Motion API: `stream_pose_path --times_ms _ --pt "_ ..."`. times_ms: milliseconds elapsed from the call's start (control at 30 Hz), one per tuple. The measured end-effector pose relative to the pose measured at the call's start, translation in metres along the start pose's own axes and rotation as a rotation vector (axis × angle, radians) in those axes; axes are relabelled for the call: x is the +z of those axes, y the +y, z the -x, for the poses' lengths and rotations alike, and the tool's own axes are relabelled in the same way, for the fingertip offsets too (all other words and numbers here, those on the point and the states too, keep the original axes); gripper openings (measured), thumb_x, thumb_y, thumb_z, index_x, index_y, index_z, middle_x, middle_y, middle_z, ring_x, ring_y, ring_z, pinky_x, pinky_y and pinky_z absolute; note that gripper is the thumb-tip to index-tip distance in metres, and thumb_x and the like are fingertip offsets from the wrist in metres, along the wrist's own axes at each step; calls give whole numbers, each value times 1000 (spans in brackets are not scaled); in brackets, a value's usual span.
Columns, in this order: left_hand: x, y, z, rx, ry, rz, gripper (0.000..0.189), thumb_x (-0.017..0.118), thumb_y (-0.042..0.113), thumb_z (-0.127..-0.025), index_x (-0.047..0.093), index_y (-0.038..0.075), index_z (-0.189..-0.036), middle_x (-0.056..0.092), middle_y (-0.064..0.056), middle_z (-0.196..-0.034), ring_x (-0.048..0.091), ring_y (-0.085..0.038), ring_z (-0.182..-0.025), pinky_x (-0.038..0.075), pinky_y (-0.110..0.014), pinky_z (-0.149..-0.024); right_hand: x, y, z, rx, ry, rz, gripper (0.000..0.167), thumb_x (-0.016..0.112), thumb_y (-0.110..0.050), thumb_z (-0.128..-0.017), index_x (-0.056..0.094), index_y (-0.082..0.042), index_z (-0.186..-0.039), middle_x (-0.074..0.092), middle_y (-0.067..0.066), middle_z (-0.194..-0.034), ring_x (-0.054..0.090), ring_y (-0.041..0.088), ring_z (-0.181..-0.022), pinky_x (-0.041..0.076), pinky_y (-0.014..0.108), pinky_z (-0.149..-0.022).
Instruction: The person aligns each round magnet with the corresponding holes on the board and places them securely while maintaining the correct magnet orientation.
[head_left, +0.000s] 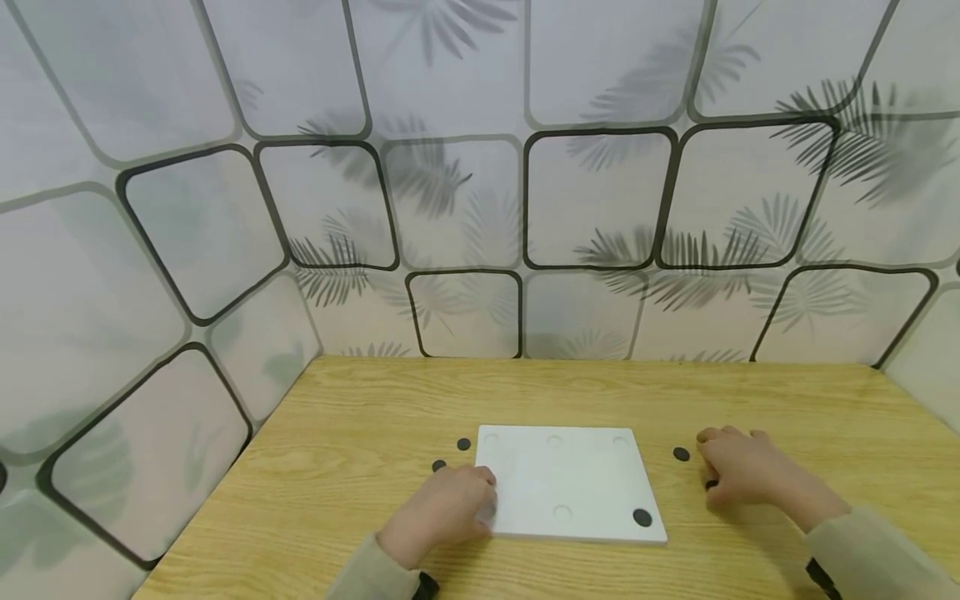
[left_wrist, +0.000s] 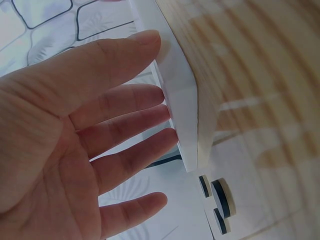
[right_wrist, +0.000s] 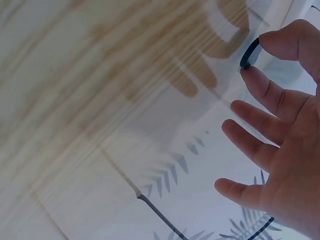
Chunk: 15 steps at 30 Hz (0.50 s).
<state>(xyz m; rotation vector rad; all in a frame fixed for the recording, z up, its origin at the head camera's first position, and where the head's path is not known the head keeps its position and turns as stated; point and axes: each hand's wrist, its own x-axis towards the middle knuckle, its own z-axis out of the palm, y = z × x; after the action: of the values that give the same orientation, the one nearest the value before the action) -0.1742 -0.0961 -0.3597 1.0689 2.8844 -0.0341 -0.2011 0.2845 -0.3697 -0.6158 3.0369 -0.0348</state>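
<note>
A white board (head_left: 570, 479) with shallow round recesses lies on the table. One small black disc (head_left: 642, 517) sits at its front right corner. At the board's left edge is my left hand (head_left: 448, 512), its fingertips touching the edge, fingers fairly straight in the left wrist view. To the right of the board, my right hand (head_left: 746, 471) pinches another black disc (right_wrist: 250, 53) between thumb and index finger, the other fingers spread. A loose disc (head_left: 681, 454) lies between the board and that hand. The front left corner of the board is partly hidden by my left hand.
Left of the board lie two loose black discs, a farther one (head_left: 463, 444) and a nearer one (head_left: 439, 466) beside my left hand. The left wrist view shows a third disc (left_wrist: 220, 221) there. A patterned curtain (head_left: 465, 208) surrounds the wooden table (head_left: 360, 433).
</note>
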Motion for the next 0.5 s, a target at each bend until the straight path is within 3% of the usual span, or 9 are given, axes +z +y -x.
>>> stream_pose_path --times_ms 500 --pt "-1 1 0 -11 -13 11 17 80 26 -74 75 14 -84 66 3 -105 62 -10 -89 50 -23 -69 -3 -15 -3 -47 32 -3 28 71 -16 -58 44 -18 -54 59 21 -117 52 48 -109 32 76 -82"
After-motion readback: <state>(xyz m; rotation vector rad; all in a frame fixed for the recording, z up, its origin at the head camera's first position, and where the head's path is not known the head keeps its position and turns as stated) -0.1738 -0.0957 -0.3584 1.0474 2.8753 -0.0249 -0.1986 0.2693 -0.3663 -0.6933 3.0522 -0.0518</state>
